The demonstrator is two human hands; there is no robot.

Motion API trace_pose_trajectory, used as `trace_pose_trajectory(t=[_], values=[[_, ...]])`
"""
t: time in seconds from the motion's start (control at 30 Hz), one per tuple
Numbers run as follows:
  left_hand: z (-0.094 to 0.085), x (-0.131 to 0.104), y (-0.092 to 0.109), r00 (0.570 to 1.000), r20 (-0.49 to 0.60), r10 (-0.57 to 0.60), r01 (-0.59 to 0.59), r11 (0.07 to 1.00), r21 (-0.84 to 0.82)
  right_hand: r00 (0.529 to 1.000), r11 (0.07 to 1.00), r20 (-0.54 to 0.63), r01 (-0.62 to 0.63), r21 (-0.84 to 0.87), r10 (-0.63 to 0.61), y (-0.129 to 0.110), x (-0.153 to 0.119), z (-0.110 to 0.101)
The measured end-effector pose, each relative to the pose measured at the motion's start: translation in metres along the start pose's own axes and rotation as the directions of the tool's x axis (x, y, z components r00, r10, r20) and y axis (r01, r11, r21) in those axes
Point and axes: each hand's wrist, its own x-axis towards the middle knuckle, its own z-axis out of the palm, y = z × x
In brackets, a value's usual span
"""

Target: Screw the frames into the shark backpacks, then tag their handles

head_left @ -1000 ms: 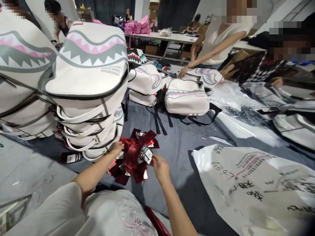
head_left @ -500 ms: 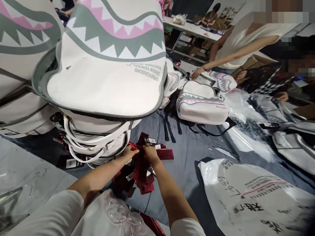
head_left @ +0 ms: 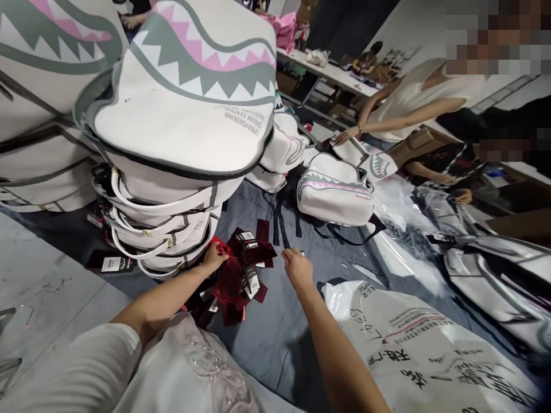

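Observation:
A pile of dark red hang tags [head_left: 230,284] with black and white labels lies on the dark cloth. My left hand [head_left: 213,258] pinches the bright red strings and tags at the pile's left edge. To the right of the pile, apart from it, my right hand [head_left: 298,268] is closed with fingertips pressed together. A small pale and dark bit shows by its knuckles; what the fingers hold is hidden. Close behind my left hand rises a stack of white backpacks [head_left: 181,132] with a grey and pink shark-mouth print, their white handles hanging toward me.
A printed white plastic bag [head_left: 413,338] lies at the front right. Behind it are a white backpack [head_left: 333,192] with black straps, clear plastic wrapping [head_left: 400,206] and more bags. Across the table a person [head_left: 413,109] handles a bag. A long table [head_left: 331,71] stands farther back.
My right hand has left the tag pile and moved to the right. My left hand stays at the pile's left edge. The view has shifted a little.

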Motion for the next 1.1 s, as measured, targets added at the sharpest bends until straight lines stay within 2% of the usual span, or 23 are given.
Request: trace_pose_trajectory(t=[0.1,0.2,0.37,0.47,0.57,0.67,0.77,0.87,0.9,1.0,1.1], values=[[-0.012,-0.031,0.020,0.999,0.019,0.042,-0.043,0.997,0.062,0.995,0.966,-0.100,0.029,0.257,-0.003,-0.010,-0.023,-0.017],[-0.037,-0.075,0.040,0.992,0.024,0.123,-0.125,0.988,0.091,0.994,0.853,-0.100,0.083,0.515,-0.036,-0.036,-0.055,-0.017],[-0.078,-0.148,0.063,0.937,0.101,0.334,-0.335,0.942,0.001,0.990,0.612,-0.045,0.120,0.781,-0.137,-0.099,-0.110,0.014],[-0.093,-0.165,0.064,0.908,0.133,0.397,-0.388,0.917,-0.088,0.983,0.498,0.002,0.090,0.863,-0.181,-0.142,-0.128,0.032],[-0.111,-0.161,0.064,0.898,0.139,0.417,-0.394,0.904,-0.167,0.978,0.400,0.071,0.014,0.917,-0.197,-0.176,-0.128,0.037],[-0.145,-0.143,0.071,0.902,0.145,0.406,-0.360,0.895,-0.261,0.974,0.319,0.104,-0.036,0.947,-0.200,-0.202,-0.116,0.034],[-0.197,-0.121,0.082,0.911,0.175,0.372,-0.291,0.884,-0.367,0.987,0.192,0.094,-0.067,0.979,-0.133,-0.237,-0.101,0.035],[-0.261,-0.100,0.088,0.919,0.198,0.341,-0.222,0.862,-0.456,0.989,0.057,0.131,-0.127,0.990,-0.064,-0.286,-0.089,0.047],[-0.282,-0.094,0.087,0.921,0.203,0.332,-0.201,0.853,-0.481,0.988,0.049,0.142,-0.139,0.989,-0.059,-0.305,-0.085,0.053],[-0.343,-0.073,0.085,0.930,0.204,0.305,-0.152,0.827,-0.541,0.986,0.116,0.144,-0.133,0.984,-0.087,-0.361,-0.077,0.072],[-0.390,-0.051,0.089,0.941,0.192,0.278,-0.122,0.810,-0.574,0.987,0.177,0.137,-0.120,0.977,-0.089,-0.408,-0.069,0.083]])
